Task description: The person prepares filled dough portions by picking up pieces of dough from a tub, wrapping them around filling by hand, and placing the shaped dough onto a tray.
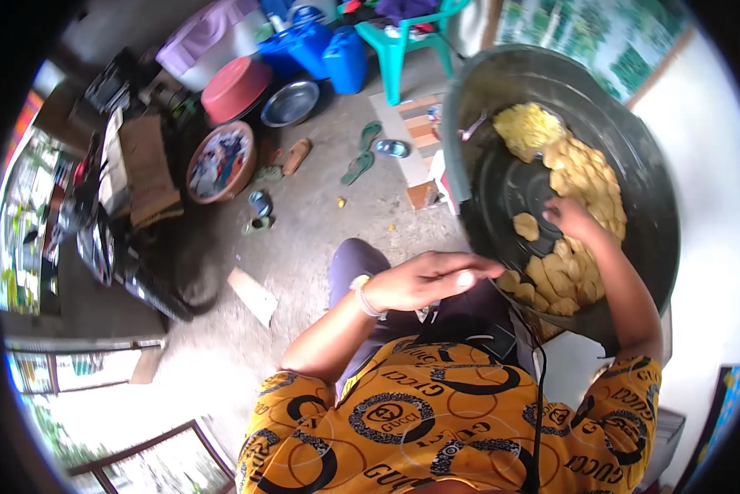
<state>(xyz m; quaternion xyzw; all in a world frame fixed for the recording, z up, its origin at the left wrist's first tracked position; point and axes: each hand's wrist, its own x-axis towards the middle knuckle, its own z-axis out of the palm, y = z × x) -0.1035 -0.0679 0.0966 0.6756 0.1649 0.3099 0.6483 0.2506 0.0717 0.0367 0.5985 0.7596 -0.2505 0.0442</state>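
My left hand (427, 284) is held over the near left rim of a big dark tub (658, 156), with its fingers stretched out flat and nothing visible in it. Inside the tub, my right hand (569, 219) has its fingers curled in, close to a single flattened yellowish lump like dough (526, 226). Whatever its fingertips may hold is hidden. Many similar dough-like pieces (590, 181) overlap along the tub's right side and near edge. At the far end sits a paler yellow, crumbly-looking mass (528, 130).
Sandals (357, 167) and a cardboard piece (253, 296) lie on the concrete floor. A basin of clothes (221, 162), a metal bowl (291, 104), blue jerrycans (345, 62) and a green chair (394, 62) stand farther back. A motorcycle (114, 255) is at left.
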